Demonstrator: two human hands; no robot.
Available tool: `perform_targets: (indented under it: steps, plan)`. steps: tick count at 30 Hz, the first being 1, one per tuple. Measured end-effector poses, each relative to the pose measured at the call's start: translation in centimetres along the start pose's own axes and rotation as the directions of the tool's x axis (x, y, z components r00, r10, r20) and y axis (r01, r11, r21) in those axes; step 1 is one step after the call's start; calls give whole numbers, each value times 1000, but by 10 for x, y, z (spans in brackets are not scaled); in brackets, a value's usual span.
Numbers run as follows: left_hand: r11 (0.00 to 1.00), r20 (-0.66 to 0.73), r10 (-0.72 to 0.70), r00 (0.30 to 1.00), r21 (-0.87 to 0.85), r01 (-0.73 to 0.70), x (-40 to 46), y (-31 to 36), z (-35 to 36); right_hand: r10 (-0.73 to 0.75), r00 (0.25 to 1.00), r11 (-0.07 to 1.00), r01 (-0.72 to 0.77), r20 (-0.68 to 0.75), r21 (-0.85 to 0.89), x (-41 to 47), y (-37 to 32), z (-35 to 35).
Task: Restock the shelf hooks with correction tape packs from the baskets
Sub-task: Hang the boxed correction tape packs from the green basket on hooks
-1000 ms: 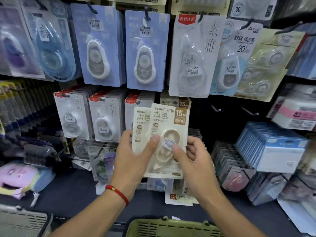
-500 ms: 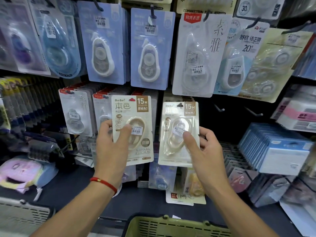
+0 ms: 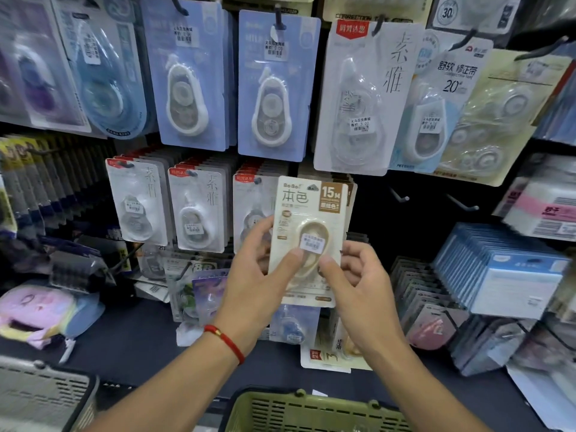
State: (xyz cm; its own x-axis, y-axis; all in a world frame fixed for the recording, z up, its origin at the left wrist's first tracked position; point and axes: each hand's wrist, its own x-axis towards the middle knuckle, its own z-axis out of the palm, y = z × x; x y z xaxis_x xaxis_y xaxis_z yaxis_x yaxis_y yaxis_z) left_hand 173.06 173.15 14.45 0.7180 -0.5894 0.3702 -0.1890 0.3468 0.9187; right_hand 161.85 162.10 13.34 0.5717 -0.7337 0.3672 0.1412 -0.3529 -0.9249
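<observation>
We are holding a beige correction tape pack [image 3: 308,241] up at the shelf hooks.

Our left hand [image 3: 258,282] and right hand [image 3: 358,288] are both pinching it, thumbs on its front, above the green basket [image 3: 311,413].

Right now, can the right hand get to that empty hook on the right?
Probably yes. The empty hook sticks out bare, nothing hangs before it, but the right hand is pinching the beige pack.

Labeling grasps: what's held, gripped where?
Beige correction tape pack: left hand and right hand both pinch its lower half, thumbs on the blister.
</observation>
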Motion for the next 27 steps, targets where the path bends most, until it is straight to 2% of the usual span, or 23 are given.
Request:
perform_targets:
  steps: [4,7,11,13,15,17,18,20,21,23,25,27]
  plan:
    - [996,147,-35,989,90,22,-3,-2,5,13,996,998,-7,-91,56,2,0,-8]
    - [990,135,-53,989,135,34,-5,-4,8,37,990,996,-26,-136,85,6,1,-14]
    - [986,91,-68,993,157,53,-4,-8,11,13,992,994,0,-126,105,7,0,-18]
    - [981,88,-67,994,190,49,-4,-11,9,6,993,998,2,-121,66,7,1,-19]
    - [952,105,-55,993,307,20,-3,-14,6,15,991,995,-28,-131,-99,8,5,-20]
    - [856,111,-19,994,515,-41,-3,-19,2,-43,989,920,-17,-143,-392,6,11,-21]
    - [797,108,21,994,598,-82,-2,-21,1,-131,985,851,52,-115,-522,4,12,-21]
    - [725,140,118,983,665,-182,0,-24,1,-329,939,665,304,98,-683,4,14,-22]
    - [707,182,141,973,670,-228,1,-26,2,-351,902,559,418,253,-716,5,15,-23]
    - [689,268,113,957,673,-270,6,-30,3,-231,849,404,528,475,-747,9,19,-24]
    - [682,319,50,947,681,-266,9,-34,2,-83,851,353,512,519,-783,12,23,-27]
    - [681,353,14,935,682,-268,9,-36,2,-32,854,335,498,518,-800,12,24,-34]
